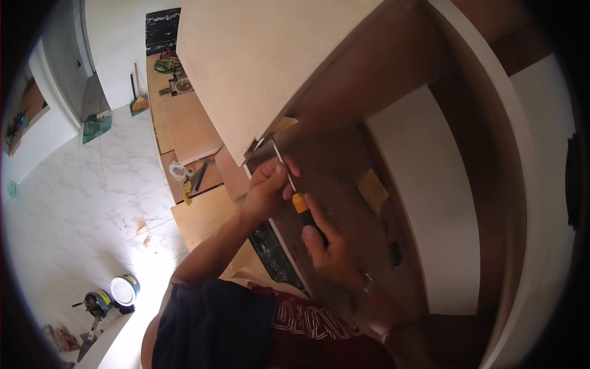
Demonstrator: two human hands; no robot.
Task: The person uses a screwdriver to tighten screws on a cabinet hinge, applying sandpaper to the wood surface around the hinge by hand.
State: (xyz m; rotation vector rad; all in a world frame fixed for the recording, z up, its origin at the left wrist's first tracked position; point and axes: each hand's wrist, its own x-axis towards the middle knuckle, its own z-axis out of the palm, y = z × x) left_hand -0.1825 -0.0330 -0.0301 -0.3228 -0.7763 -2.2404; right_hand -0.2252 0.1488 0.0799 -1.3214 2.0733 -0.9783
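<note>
A screwdriver point(300, 203) with a yellow and black handle slants up toward a metal hinge point(260, 144) at the lower corner of a pale cabinet door point(258, 67). My right hand point(332, 249) is closed round the handle, one finger stretched along it. Higher up, the fingers of my left hand point(269, 184) pinch the thin shaft close below the hinge. The tip meets the hinge area, but the exact contact is too small to make out. A small yellowish piece point(286, 125) shows beside the hinge, under the door's edge.
Inside the brown cabinet point(332, 160) lie a yellowish sheet point(373, 192) and a dark object point(394, 252). To the left are wooden boards point(190, 129) and a hammer point(200, 175). Paint buckets point(125, 290), a broom point(139, 101) and a green dustpan point(136, 111) stand on the tiled floor.
</note>
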